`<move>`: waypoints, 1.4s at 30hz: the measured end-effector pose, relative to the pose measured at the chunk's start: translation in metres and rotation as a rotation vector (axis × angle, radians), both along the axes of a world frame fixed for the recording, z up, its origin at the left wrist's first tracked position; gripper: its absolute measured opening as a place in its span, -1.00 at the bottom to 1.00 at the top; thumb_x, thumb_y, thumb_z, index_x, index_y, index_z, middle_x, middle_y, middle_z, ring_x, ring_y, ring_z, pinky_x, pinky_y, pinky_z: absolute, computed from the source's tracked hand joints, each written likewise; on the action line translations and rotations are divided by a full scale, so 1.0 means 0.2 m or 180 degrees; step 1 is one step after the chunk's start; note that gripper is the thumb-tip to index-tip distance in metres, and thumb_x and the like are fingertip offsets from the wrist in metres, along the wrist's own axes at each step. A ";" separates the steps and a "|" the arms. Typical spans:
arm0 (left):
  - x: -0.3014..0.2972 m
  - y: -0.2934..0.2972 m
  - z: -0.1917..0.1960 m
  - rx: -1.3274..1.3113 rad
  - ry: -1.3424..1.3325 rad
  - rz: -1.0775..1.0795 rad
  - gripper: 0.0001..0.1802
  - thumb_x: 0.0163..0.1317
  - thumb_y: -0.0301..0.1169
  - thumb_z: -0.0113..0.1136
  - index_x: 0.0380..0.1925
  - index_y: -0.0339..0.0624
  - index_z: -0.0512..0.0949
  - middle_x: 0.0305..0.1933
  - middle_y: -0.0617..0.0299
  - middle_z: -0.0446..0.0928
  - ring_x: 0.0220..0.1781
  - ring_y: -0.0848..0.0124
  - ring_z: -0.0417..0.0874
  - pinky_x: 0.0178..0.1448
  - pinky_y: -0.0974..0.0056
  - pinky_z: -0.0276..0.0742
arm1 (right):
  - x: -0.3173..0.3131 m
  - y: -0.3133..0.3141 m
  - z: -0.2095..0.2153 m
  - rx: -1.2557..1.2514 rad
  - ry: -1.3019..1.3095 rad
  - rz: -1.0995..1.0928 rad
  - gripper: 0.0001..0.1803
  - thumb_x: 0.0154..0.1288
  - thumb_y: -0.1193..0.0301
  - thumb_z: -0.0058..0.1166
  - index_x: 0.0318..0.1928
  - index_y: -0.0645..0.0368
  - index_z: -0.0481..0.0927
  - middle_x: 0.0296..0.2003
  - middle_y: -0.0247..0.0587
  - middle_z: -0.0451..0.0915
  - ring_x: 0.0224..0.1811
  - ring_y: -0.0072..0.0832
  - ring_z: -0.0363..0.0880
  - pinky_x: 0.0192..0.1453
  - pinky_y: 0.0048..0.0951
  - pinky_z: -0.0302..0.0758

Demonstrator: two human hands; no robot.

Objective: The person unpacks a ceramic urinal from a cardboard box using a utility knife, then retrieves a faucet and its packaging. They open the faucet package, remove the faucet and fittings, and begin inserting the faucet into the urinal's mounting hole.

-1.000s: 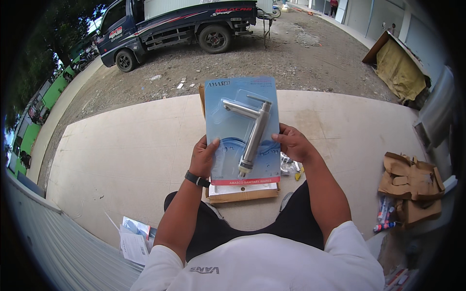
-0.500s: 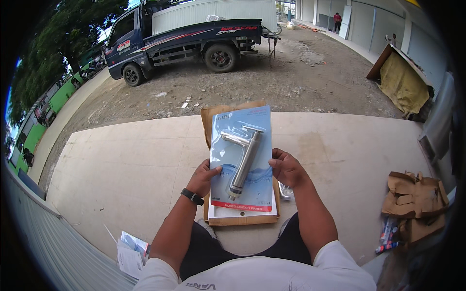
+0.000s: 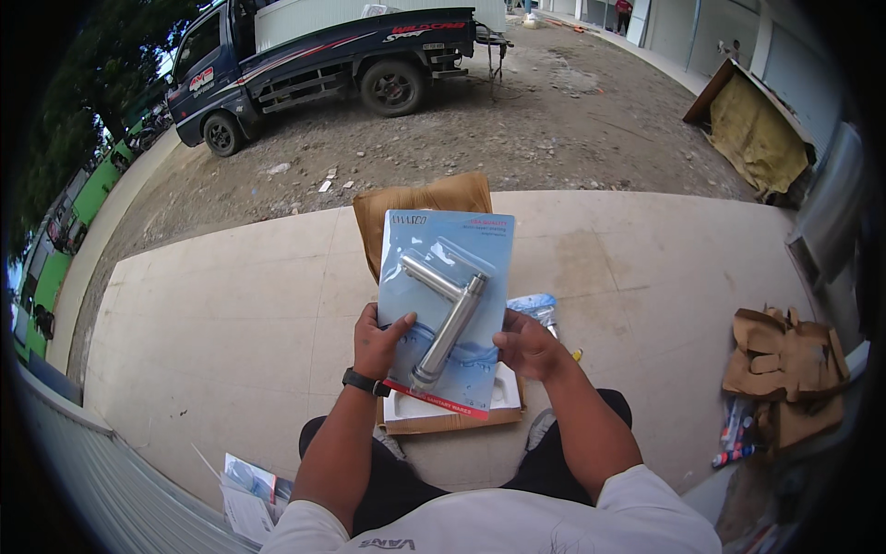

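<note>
A blister pack (image 3: 484, 268) with a blue card and a red lower strip is held up in front of me. Under its clear plastic sits a silver, L-shaped faucet (image 3: 449, 325). My left hand (image 3: 377, 343) grips the pack's left edge, thumb across the front. At the right edge, my right hand (image 3: 533, 346) pinches it between thumb and fingers. Behind and below the pack is an open cardboard box (image 3: 425, 194), its flap raised and a white piece (image 3: 505, 392) in its lower part. The pack hides most of the box.
A blue-and-clear packet (image 3: 533, 303) lies beside the box on the pale tiled floor (image 3: 212, 323). Papers and a packet (image 3: 249, 480) rest lower left. Torn cardboard (image 3: 784, 355) and colourful tubes (image 3: 736, 448) are at right. Beyond stands a dark truck (image 3: 332, 65) on gravel.
The pack has turned and tilted in my hands, its lower end swinging left and the faucet showing from another angle. The blue packet beside the box shows more. The whole view has shifted slightly.
</note>
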State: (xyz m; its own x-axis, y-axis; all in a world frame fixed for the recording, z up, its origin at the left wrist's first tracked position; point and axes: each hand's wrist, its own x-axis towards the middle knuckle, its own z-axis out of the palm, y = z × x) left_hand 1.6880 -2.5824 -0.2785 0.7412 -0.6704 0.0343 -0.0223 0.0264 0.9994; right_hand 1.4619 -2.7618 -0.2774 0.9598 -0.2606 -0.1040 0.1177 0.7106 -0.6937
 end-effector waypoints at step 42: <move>-0.16 0.13 -0.14 0.0906 -0.0110 -0.1010 -0.08 0.43 0.06 0.21 0.54 -0.19 0.04 0.40 -0.08 0.38 0.37 0.11 0.52 0.38 0.05 0.48 | -0.03 0.34 -0.03 -0.3549 0.1130 -0.1109 -0.78 0.20 0.43 0.27 -0.20 0.19 0.52 -0.41 -0.14 0.63 -0.34 -0.37 0.64 -0.20 -0.29 0.55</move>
